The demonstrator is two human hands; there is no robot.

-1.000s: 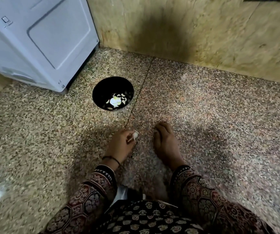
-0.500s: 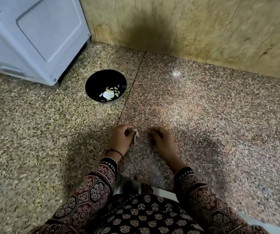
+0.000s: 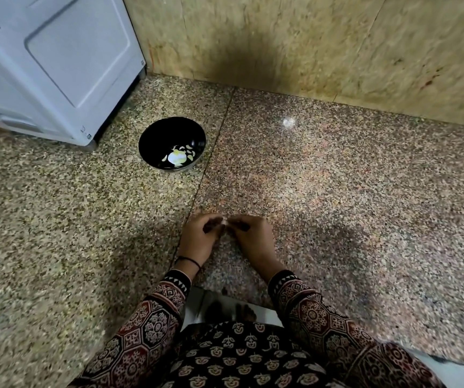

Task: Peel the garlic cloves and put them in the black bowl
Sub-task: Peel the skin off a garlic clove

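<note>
A black bowl [image 3: 152,138] stands on the speckled floor, ahead and to the left of my hands, with several pale garlic cloves [image 3: 177,157] in its bottom. My left hand [image 3: 198,236] and my right hand [image 3: 254,233] meet fingertip to fingertip low over the floor. Between them they pinch a small white garlic clove [image 3: 226,222], mostly hidden by the curled fingers. Dark patterned sleeves cover both forearms.
A white appliance [image 3: 54,65] stands at the back left, close beside the bowl. A tan stone wall [image 3: 309,46] runs along the back. A white sheet or board [image 3: 211,306] lies under my forearms near my lap. Open floor stretches to the right.
My right hand has come in from the right and closed its fingers on the clove that my left hand held. The view has tilted slightly, so the bowl sits higher and further left.
</note>
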